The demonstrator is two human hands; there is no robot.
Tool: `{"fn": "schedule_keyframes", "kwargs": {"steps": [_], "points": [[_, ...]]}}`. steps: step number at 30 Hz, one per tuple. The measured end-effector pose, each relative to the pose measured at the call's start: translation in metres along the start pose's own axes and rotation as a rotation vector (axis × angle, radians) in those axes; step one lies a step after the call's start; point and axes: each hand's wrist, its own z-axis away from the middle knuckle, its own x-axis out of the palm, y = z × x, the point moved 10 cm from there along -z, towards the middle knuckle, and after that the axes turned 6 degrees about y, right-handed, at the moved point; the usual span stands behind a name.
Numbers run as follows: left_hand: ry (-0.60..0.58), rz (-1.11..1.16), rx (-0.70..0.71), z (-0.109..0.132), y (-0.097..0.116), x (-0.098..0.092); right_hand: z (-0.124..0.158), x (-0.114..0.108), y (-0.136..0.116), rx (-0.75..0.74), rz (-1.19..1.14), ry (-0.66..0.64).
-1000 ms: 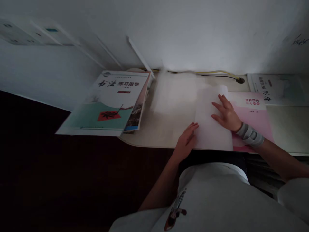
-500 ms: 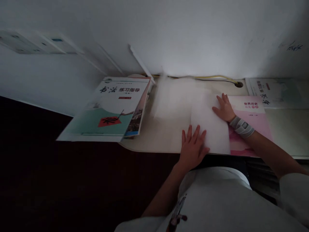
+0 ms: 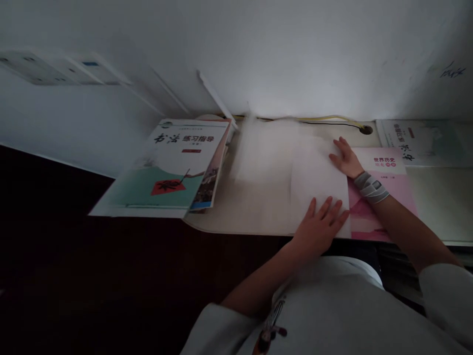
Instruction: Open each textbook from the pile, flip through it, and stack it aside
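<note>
A pink and white book [image 3: 388,197] lies on the desk with a whitish, translucent sheet [image 3: 314,182] along its left side; whether the sheet is joined to the book I cannot tell. My left hand [image 3: 321,224] rests on the sheet's near part, fingers spread. Farther back, my right hand [image 3: 345,158] is at the sheet's upper right, beside the book's left edge, with its fingers apart. A grey strap [image 3: 371,187] wraps my right wrist. Neither hand grips anything.
At the left, a stack of books topped by a green and white calligraphy book [image 3: 170,167] overhangs the pale desk [image 3: 254,212]. Another calligraphy book [image 3: 421,143] lies at the right rear. A yellow cable [image 3: 328,117] runs along the wall to a hole [image 3: 365,129].
My left hand has slid right across the sheet, toward the pink book. My right hand has shifted slightly right and back. The books have stayed in place.
</note>
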Motion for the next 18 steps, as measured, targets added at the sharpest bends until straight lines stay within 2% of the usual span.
{"fn": "schedule_keyframes", "kwargs": {"steps": [5, 8, 10, 13, 16, 18], "points": [[0.032, -0.054, -0.15, 0.026, -0.019, 0.013, 0.01, 0.012, -0.024, -0.091, 0.015, -0.133], [0.057, -0.081, -0.238, 0.036, -0.027, 0.015, 0.016, 0.018, -0.036, -0.149, 0.064, -0.151], [0.075, -0.098, -0.273, 0.035, -0.026, 0.013, 0.019, 0.024, -0.042, -0.191, 0.12, -0.157], [0.105, -0.093, -0.195, 0.019, -0.008, 0.005, 0.02, 0.028, -0.045, -0.217, 0.182, -0.14], [0.118, -0.07, -0.057, 0.001, 0.016, -0.001, 0.015, 0.02, -0.034, -0.122, 0.207, -0.053], [0.108, -0.072, -0.024, -0.003, 0.023, -0.002, 0.014, 0.018, -0.028, -0.068, 0.238, -0.045]]}}
